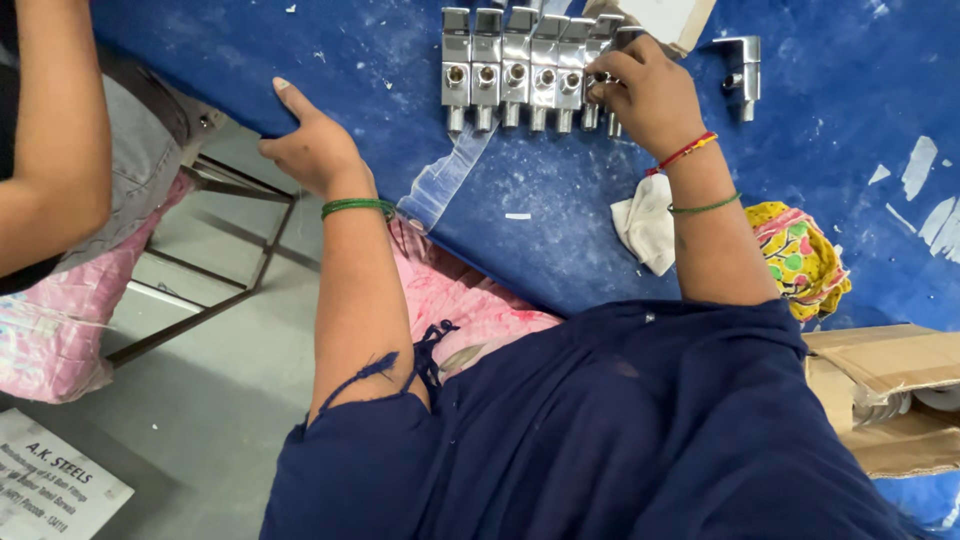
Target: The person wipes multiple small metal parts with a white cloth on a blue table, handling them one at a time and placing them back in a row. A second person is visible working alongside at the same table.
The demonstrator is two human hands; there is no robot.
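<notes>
Several shiny chrome valve fittings (515,65) stand side by side in a row on the blue table top (780,170). My right hand (645,95) is closed on the fitting at the right end of the row, fingers curled over it. My left hand (310,140) grips the table's near edge, thumb on top, holding nothing else. A single chrome fitting (740,72) lies apart to the right of my right hand. A white cloth (642,225) sits beside my right forearm.
A clear plastic strip (445,180) hangs over the table edge. A colourful patterned cloth (800,255) and an open cardboard box (885,395) lie at the right. Another person's arm (55,140) is at the left, above a metal stool frame (215,250). A printed sheet (55,490) lies on the floor.
</notes>
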